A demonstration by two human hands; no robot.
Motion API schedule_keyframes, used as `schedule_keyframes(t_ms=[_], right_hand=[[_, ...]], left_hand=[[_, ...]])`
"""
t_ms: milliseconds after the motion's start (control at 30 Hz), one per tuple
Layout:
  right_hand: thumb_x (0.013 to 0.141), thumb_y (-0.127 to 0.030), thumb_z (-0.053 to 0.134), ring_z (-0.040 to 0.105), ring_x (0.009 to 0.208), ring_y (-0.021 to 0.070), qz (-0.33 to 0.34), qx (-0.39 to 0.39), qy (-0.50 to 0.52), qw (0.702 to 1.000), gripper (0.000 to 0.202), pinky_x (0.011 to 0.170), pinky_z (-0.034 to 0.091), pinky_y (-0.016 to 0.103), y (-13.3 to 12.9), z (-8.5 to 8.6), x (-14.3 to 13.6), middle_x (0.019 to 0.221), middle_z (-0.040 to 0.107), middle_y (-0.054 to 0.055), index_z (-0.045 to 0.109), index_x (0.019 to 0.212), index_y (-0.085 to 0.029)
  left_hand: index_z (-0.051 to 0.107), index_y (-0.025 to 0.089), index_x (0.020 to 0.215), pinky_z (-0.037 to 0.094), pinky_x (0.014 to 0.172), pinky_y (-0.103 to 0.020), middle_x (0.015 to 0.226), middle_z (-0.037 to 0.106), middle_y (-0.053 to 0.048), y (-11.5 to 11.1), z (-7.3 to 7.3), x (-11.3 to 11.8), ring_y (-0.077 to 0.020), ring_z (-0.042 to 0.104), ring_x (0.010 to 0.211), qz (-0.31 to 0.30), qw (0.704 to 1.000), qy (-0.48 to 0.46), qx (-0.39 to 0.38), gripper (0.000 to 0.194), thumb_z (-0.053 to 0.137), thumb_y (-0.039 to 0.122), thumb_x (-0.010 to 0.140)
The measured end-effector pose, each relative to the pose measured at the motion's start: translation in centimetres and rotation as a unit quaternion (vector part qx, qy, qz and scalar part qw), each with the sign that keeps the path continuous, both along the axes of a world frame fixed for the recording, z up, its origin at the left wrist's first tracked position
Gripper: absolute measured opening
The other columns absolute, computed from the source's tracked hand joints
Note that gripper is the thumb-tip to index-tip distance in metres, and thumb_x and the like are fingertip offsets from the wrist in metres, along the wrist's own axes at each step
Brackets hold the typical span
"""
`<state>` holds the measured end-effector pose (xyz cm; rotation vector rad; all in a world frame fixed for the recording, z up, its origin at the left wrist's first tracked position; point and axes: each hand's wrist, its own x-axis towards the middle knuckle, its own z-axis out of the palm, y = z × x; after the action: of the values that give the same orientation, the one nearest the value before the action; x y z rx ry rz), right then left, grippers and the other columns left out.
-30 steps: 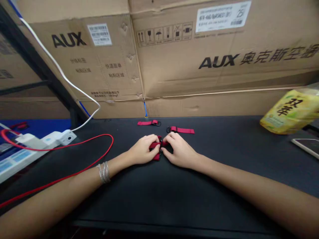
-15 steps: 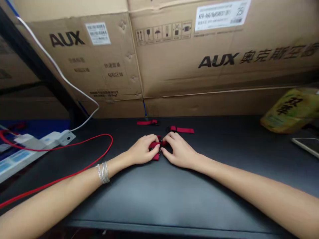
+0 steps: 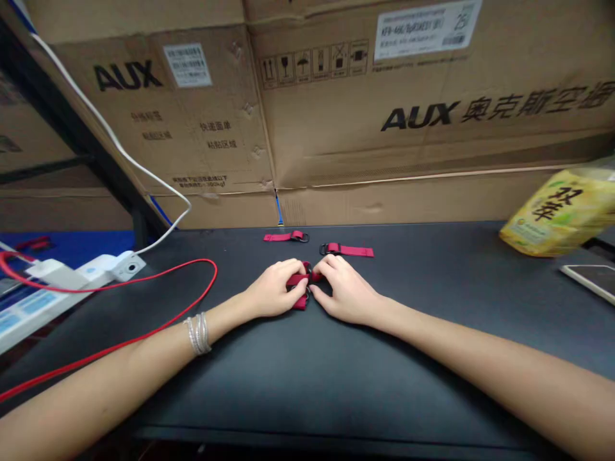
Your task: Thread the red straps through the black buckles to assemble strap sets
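our left hand [image 3: 276, 288] clamps a red strap [image 3: 298, 280] between thumb and fingers; our right hand [image 3: 348, 291] pinches its 3 o'clock end. a loose strap [image 3: 278, 237] lies at 11 o'clock, another strap [image 3: 355, 251] at 2. the black tabletop [image 3: 312, 378] gives us room toward its 6 o'clock edge; cardboard boxes [image 3: 331, 147] wall 12. a yellow pouch [image 3: 552, 221], contents hidden, sits at half past 2.

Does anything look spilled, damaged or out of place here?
Nothing spilled or damaged stands out. The yellow bag at the right appears tilted rather than upright, and the red cord lies loosely looped at the left. The left hand partly hides a red strap.
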<state>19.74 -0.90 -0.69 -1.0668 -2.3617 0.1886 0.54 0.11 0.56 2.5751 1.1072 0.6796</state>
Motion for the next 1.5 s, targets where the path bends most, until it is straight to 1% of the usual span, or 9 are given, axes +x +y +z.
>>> schedule_keyframes(t_ms=[400,533,633,733,867,1033,1200,1500], right_hand=[[0.084,-0.023,0.052,0.049,0.089,0.0214,0.003,0.000,0.002,1.000,0.009,0.082,0.044,0.036,-0.02,0.07,0.02,0.092,0.054,0.010,0.054,0.090,-0.016],[0.084,-0.022,0.052,0.049,0.088,0.0215,0.003,-0.001,0.000,1.000,0.009,0.081,0.044,0.036,-0.09,0.12,0.00,0.092,0.054,0.010,0.054,0.090,-0.016],[0.083,-0.022,0.052,0.049,0.088,0.0214,0.003,0.003,0.005,1.000,0.010,0.081,0.044,0.036,-0.11,0.12,0.00,0.093,0.054,0.010,0.053,0.091,-0.016],[0.083,-0.022,0.052,0.050,0.088,0.0215,0.001,0.006,0.008,1.000,0.012,0.081,0.044,0.036,-0.08,0.10,0.00,0.093,0.054,0.010,0.052,0.093,-0.016],[0.085,-0.021,0.050,0.050,0.088,0.0211,0.000,0.003,0.011,1.000,0.010,0.081,0.044,0.035,0.05,0.03,0.02,0.093,0.056,0.010,0.051,0.094,-0.015],[0.088,-0.021,0.049,0.051,0.082,0.0197,-0.004,-0.014,0.004,1.000,0.007,0.075,0.043,0.033,0.11,0.04,0.02,0.089,0.057,0.008,0.048,0.092,-0.016],[0.087,-0.026,0.051,0.048,0.074,0.0179,-0.019,-0.018,0.005,1.000,0.011,0.066,0.040,0.029,0.05,0.15,0.06,0.082,0.055,0.005,0.044,0.084,-0.018],[0.084,-0.033,0.055,0.045,0.063,0.0148,-0.054,-0.008,0.019,0.998,0.019,0.058,0.032,0.026,-0.09,-0.27,-0.05,0.073,0.050,0.001,0.042,0.082,-0.020]], left_hand=[[0.050,0.018,0.078,0.042,0.069,-0.027,0.077,0.055,-0.002,-0.04,0.07,0.03,-0.0140,0.050,0.071,0.000,1.000,0.003,-0.003,0.008,0.045,0.021,0.083],[0.049,0.018,0.079,0.042,0.069,-0.027,0.077,0.055,-0.001,0.05,-0.02,-0.07,-0.0141,0.050,0.071,-0.001,1.000,0.012,-0.004,0.002,0.046,0.018,0.079],[0.048,0.018,0.079,0.041,0.068,-0.026,0.077,0.055,-0.001,0.10,-0.03,-0.13,-0.0141,0.049,0.070,-0.002,1.000,0.020,-0.005,0.006,0.045,0.014,0.077],[0.050,0.018,0.082,0.041,0.067,-0.026,0.079,0.056,-0.001,0.13,-0.06,-0.15,-0.0143,0.050,0.072,-0.003,1.000,0.023,-0.010,0.010,0.041,0.013,0.080],[0.053,0.017,0.089,0.042,0.069,-0.026,0.084,0.058,-0.003,0.10,-0.17,-0.12,-0.0144,0.052,0.074,-0.003,1.000,0.012,-0.012,0.014,0.040,0.018,0.085],[0.052,0.018,0.092,0.043,0.064,-0.025,0.083,0.059,-0.003,-0.11,-0.13,0.04,-0.0136,0.053,0.069,0.008,0.999,-0.016,-0.032,0.012,0.043,0.025,0.087],[0.049,0.018,0.101,0.044,0.065,-0.025,0.091,0.062,-0.004,-0.26,0.02,0.13,-0.0132,0.055,0.070,0.009,0.998,-0.038,-0.050,0.018,0.046,0.022,0.084],[0.050,0.018,0.103,0.044,0.068,-0.026,0.084,0.061,-0.003,-0.20,0.01,-0.01,-0.0132,0.054,0.068,0.015,0.998,-0.023,-0.052,0.020,0.044,0.023,0.086]])
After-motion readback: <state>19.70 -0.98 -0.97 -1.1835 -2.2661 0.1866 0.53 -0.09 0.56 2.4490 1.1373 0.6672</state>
